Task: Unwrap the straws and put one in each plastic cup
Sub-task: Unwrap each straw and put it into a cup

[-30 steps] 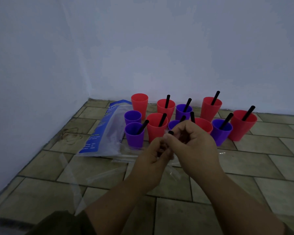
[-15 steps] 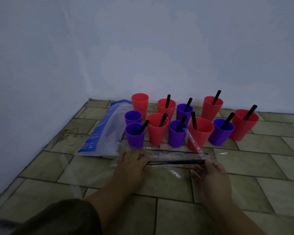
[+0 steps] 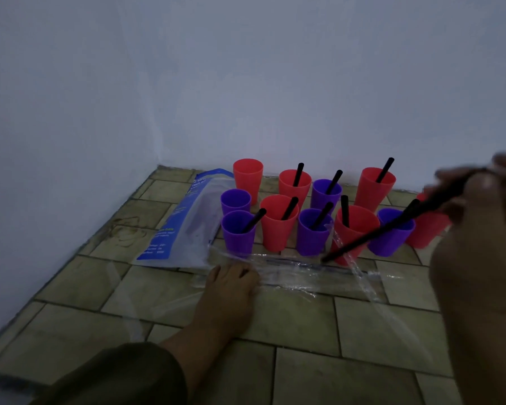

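Note:
Several red and purple plastic cups stand in rows on the tiled floor by the wall. Most hold a black straw. The back-left red cup (image 3: pixel 247 178) and the purple cup (image 3: pixel 235 201) in front of it hold none. My right hand (image 3: pixel 479 217), raised and blurred at the right, is shut on a black straw (image 3: pixel 392 229) that slants down to the left, its lower tip just above a clear wrapper (image 3: pixel 298 273). My left hand (image 3: pixel 231 290) lies on the floor, pressing the left end of that wrapper, which still holds a dark straw.
A blue and clear straw bag (image 3: pixel 187 226) lies left of the cups. Loose clear wrappers (image 3: pixel 371 290) are scattered on the tiles in front. Walls meet in a corner behind the cups. Bare tiles stretch toward me.
My right hand has risen up and to the right, drawing a black straw out of the wrapper. My left hand stays down on the wrapper's left end.

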